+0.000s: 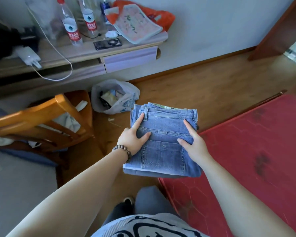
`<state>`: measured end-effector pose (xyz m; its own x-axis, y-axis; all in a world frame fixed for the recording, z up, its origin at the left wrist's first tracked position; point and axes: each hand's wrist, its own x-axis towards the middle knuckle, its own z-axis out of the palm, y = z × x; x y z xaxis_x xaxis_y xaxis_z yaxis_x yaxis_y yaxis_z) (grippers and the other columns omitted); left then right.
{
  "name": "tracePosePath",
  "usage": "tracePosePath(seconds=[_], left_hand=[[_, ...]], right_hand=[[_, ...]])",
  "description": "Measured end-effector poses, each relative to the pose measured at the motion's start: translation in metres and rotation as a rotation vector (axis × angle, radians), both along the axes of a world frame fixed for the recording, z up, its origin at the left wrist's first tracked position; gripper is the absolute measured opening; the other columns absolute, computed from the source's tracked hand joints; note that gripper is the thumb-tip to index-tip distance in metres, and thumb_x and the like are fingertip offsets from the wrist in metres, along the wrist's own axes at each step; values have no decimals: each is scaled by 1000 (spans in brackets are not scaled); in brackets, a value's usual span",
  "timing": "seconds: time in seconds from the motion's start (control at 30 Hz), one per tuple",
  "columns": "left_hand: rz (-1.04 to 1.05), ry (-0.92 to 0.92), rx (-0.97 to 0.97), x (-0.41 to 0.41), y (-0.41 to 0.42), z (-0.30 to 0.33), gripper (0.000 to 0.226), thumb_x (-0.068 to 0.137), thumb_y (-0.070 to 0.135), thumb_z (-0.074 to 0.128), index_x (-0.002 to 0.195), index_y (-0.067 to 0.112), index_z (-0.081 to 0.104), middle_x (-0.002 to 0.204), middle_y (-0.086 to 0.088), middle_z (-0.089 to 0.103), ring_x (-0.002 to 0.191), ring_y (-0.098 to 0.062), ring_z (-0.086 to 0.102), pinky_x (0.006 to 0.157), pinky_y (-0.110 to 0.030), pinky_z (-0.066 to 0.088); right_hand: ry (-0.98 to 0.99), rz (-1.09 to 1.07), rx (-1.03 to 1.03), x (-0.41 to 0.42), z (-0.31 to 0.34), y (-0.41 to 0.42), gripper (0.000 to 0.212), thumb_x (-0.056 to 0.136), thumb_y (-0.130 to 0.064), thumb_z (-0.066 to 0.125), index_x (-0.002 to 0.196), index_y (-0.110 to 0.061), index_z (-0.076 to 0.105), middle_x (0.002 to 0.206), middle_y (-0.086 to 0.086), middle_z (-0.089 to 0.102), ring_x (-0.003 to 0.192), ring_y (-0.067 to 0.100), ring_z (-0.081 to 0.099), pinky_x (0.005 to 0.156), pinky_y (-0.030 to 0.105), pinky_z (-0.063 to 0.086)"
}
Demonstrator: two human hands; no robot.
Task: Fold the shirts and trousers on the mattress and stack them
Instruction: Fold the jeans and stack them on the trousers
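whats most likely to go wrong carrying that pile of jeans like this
The folded jeans stack is held from its two sides by the left hand and right hand, over the floor rather than the red mattress. Lower layers could sag, slip out and unfold. The plastic bag on the floor ahead is a trip hazard.

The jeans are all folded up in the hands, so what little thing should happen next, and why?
Probably carry the folded jeans sideways and lay them on the red mattress. They are already a neat bundle, gripped at its sides by the left hand and right hand, and mostly out over the wooden floor, not resting on anything visible.
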<state>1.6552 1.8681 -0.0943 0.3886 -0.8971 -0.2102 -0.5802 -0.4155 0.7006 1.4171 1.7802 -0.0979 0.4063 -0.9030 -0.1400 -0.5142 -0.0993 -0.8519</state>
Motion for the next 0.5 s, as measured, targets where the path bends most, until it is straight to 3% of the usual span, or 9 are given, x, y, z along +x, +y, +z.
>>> tracePosePath(seconds=[0.1,0.23,0.33,0.43,0.5], left_hand=[[-49,-12,-8,29,-44,3,74,81,67,52,129,75,-5,106,-8,52,76,-14,49,80,-26,39],[-112,-17,-12,68,-110,-1,74,82,66,53,123,79,-6,123,-12,52,103,-27,58,90,-28,40],[-175,-33,-24,94,-170,-6,74,83,63,54,124,79,-6,133,-9,52,109,-27,58,88,-25,39],[-249,-63,-26,113,-239,-10,74,85,61,53,127,76,-6,135,-6,53,106,-26,60,83,-24,41],[-295,-94,-9,119,-285,-10,74,86,61,52,129,74,-8,132,-9,53,102,-28,60,83,-26,43]], right_hand=[[-6,-43,-12,26,1,-33,73,87,-24,69,138,-61,30,140,-40,33,117,-34,24,86,-4,27],[-38,-109,-20,59,-7,-83,73,87,-20,70,140,-54,33,141,-32,36,112,-37,25,84,-10,25],[-40,-162,-29,81,-14,-128,72,88,-21,69,142,-51,33,140,-30,36,108,-37,27,82,-10,26],[-61,-218,-26,98,-21,-179,71,88,-21,68,143,-49,32,140,-26,40,118,-19,38,90,-2,31],[-65,-256,-16,104,-24,-213,71,89,-21,67,144,-48,31,137,-22,43,123,-3,43,101,14,38]])
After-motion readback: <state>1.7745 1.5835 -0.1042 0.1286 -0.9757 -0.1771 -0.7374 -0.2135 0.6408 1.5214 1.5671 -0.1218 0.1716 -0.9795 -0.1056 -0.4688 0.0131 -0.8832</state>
